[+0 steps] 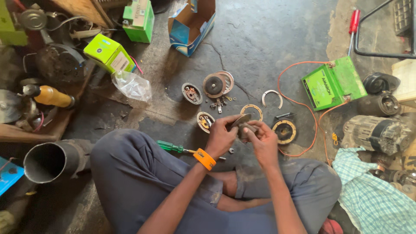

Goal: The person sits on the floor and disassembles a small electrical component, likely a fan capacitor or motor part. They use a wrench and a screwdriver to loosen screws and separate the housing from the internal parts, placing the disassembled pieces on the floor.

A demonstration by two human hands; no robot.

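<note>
Orange wristband [204, 158] on left wrist; grey-blue trousers [143, 173]. Green-handled screwdriver [170, 147], red-handled one [354, 21]. Bright green battery [333, 82] w/ orange wire [299, 102]. Lime-green box [109, 53]. Blue-white checked cloth [372, 195]. Dark grey floor [260, 39].

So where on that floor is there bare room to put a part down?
Widest bare patch: the concrete between the open blue carton and the red-handled screwdriver, above the green battery. A smaller one lies below the plastic bag. Crowded: the round parts around the disc, ahead of both hands.
</note>
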